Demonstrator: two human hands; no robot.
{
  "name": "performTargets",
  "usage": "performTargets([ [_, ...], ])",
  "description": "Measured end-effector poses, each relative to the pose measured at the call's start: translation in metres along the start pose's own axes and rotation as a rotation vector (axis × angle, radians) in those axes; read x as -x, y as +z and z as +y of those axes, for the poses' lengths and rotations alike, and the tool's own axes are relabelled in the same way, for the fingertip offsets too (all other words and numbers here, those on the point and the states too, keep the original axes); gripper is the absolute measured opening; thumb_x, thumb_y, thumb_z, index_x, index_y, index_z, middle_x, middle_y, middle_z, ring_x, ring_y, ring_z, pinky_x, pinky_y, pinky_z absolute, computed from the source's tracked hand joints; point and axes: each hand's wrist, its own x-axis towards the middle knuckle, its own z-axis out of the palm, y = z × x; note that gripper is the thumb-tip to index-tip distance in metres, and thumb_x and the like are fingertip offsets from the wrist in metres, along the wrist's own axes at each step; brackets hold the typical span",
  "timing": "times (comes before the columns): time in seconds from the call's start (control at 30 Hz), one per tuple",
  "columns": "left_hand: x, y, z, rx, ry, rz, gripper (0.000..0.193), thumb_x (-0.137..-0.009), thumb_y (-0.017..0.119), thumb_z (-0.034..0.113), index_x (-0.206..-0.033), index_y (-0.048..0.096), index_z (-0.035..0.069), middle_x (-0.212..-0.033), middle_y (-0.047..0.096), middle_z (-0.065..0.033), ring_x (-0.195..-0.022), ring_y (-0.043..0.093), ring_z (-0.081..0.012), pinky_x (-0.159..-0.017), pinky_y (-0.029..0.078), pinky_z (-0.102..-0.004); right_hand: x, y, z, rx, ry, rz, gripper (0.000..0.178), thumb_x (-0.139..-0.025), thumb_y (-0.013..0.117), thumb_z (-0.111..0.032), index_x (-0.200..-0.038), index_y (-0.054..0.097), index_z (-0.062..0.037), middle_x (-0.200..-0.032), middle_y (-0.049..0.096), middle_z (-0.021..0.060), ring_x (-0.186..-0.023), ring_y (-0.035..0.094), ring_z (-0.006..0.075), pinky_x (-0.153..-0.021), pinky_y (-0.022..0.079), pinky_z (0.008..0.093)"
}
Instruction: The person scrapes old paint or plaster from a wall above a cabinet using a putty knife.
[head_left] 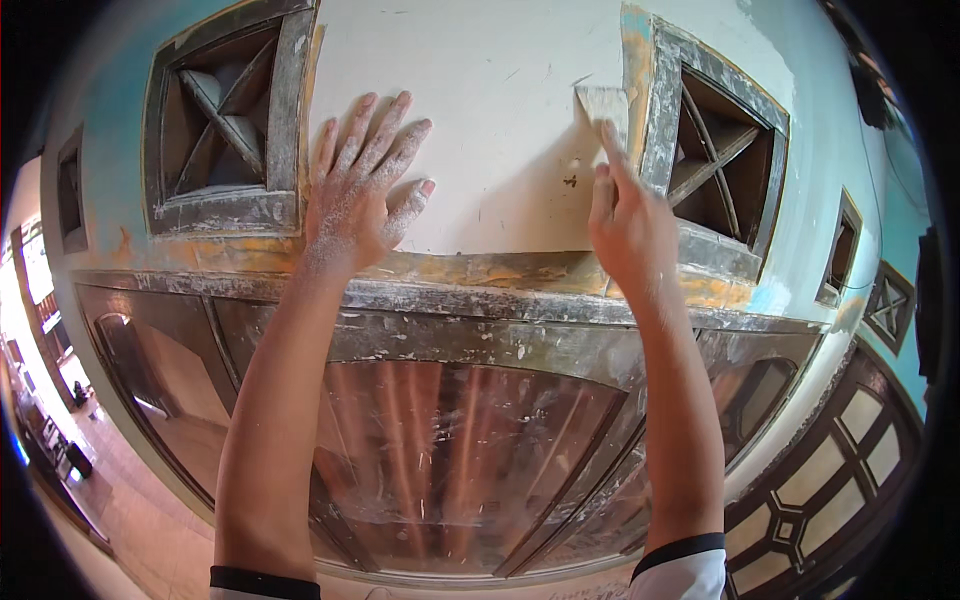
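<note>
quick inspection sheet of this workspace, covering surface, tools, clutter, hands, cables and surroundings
Surface: white wall panel, with small dark marks
Tools: flat, wide-ended scraper, whitish at its end
Clutter: small dark objects on the floor at far left, too small to identify
Hands: left hand dusty, spread open on the panel; right hand grips the scraper
Cables: thin dark line at right, perhaps a wire
Surroundings: left vent and right vent, both cross-barred; worn, glazed woodwork below

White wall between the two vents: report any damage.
A small brown blemish marks the white wall just left of the right hand, odd against the pale surface. White smears also mottle the dark ledge below.
</note>
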Motion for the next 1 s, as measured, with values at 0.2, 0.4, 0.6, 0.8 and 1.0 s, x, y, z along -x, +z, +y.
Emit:
performTargets([
  [0.2,-0.001,-0.001,-0.001,0.034,-0.01,0.005,0.063,-0.101,0.059,0.044,-0.157,0.05,0.018,-0.172,0.032,-0.0045,-0.161,0.023,-0.031,-0.131,0.014,-0.0575,0.014,0.016,0.001,-0.157,0.055,-0.042,0.051,-0.107,0.05,-0.028,-0.158,0.047,-0.0301,-0.084,0.074,0.0233,-0.073,0.073,0.0428,-0.067,0.058,0.0537],
  [0.4,-0.015,0.001,-0.003,0.054,0.002,-0.02,0.059,-0.102,0.058,0.045,-0.156,0.051,0.022,-0.172,0.034,-0.0009,-0.16,0.024,-0.0297,-0.13,0.016,-0.0564,-0.056,0.002,0.003,-0.06,0.066,0.12,0.048,-0.108,0.049,-0.031,-0.156,0.049,-0.0349,-0.08,0.074,0.02,-0.075,0.074,0.0417,-0.072,0.06,0.0528],
  [0.6,-0.069,0.014,-0.049,-0.009,0.03,0.183,0.052,-0.108,0.051,0.044,-0.157,0.05,0.027,-0.171,0.035,0.0026,-0.16,0.026,-0.0245,-0.13,0.019,-0.0521,-0.013,0.012,-0.017,-0.09,0.135,0.03,0.047,-0.109,0.048,-0.032,-0.155,0.05,-0.037,-0.078,0.074,0.0185,-0.074,0.074,0.0413,-0.072,0.06,0.0525],
  [0.8,-0.072,0.015,-0.04,-0.036,0.019,0.2,0.051,-0.108,0.051,0.044,-0.157,0.049,0.029,-0.17,0.035,0.0042,-0.159,0.028,-0.0243,-0.131,0.019,-0.052,-0.077,-0.003,0.003,-0.042,0.1,0.127,0.047,-0.107,0.046,-0.034,-0.154,0.052,-0.0361,-0.102,0.076,0.025,-0.094,0.074,0.046,-0.085,0.059,0.0568],
  [1.0,-0.071,0.018,-0.041,-0.009,0.017,0.198,0.051,-0.108,0.05,0.046,-0.157,0.049,0.03,-0.17,0.035,0.0047,-0.159,0.028,-0.0244,-0.131,0.018,-0.0523,-0.095,-0.006,0.012,-0.057,0.023,0.178,0.047,-0.108,0.045,-0.035,-0.154,0.053,-0.0357,-0.105,0.076,0.0251,-0.097,0.073,0.0468,-0.086,0.058,0.0564],
])
